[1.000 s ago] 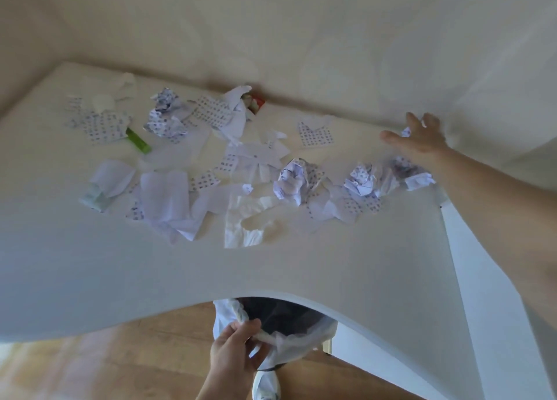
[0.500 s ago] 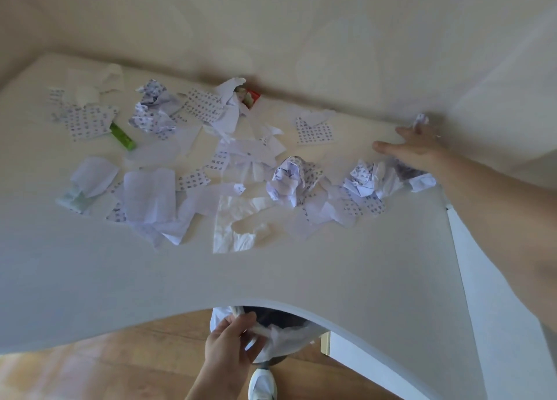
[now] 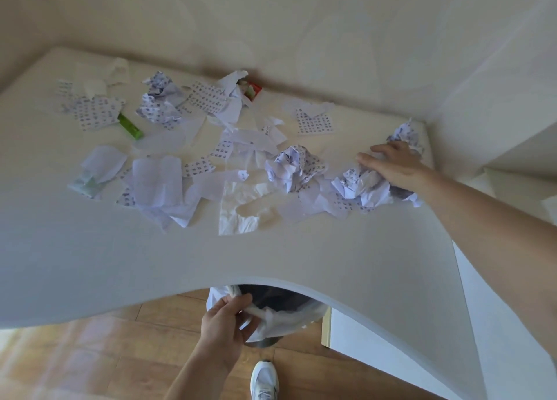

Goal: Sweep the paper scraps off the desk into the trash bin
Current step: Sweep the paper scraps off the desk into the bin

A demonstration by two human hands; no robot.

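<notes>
Several paper scraps, flat and crumpled, lie scattered over the white desk (image 3: 301,258). One crumpled ball (image 3: 291,166) sits mid-desk, another crumpled wad (image 3: 360,185) lies to its right. My right hand (image 3: 391,164) rests flat with fingers spread on the wads at the desk's far right; a further ball (image 3: 405,134) pokes out behind it. Below the desk's curved front edge stands the trash bin (image 3: 277,300) with a white liner. My left hand (image 3: 226,324) grips the liner's rim.
A green packet (image 3: 130,126) lies at the left among the scraps. A red-and-green box (image 3: 251,90) sits by the back wall. A clear plastic bag (image 3: 244,209) lies flat mid-desk. A white shoe (image 3: 264,380) stands on the wooden floor. The wall borders the desk's back.
My right hand has slid from the back right corner forward and left onto the crumpled wads. My left hand keeps hold of the bin liner's rim.
</notes>
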